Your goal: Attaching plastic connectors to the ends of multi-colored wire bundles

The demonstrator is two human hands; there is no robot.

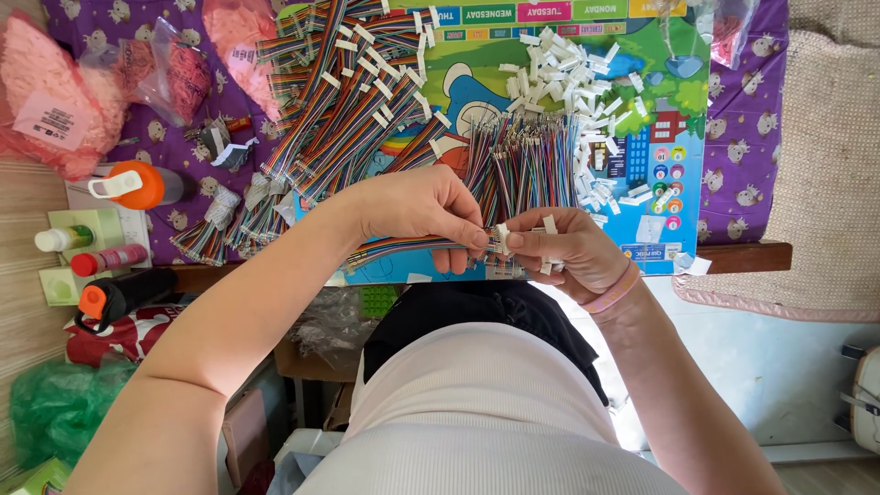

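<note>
My left hand [423, 213] pinches a flat rainbow ribbon cable [396, 247] near its end, just above the table's front edge. My right hand [561, 247] meets it there, fingers closed on a small white plastic connector [502, 236] at the cable's tip, with two more white connectors [550, 224] tucked in the same hand. Behind my hands lies a fan of loose coloured wires [524, 165]. A heap of white connectors [576, 92] sits at the back right, and a pile of finished ribbon cables [348, 92] at the back left.
A colourful children's board [655, 156] covers the purple patterned tablecloth [747, 137]. Pink bags [50, 92] lie far left. An orange-capped bottle [137, 183], small bottles [101, 260] and a black bottle [119, 295] stand at the left. A woven mat [830, 165] lies right.
</note>
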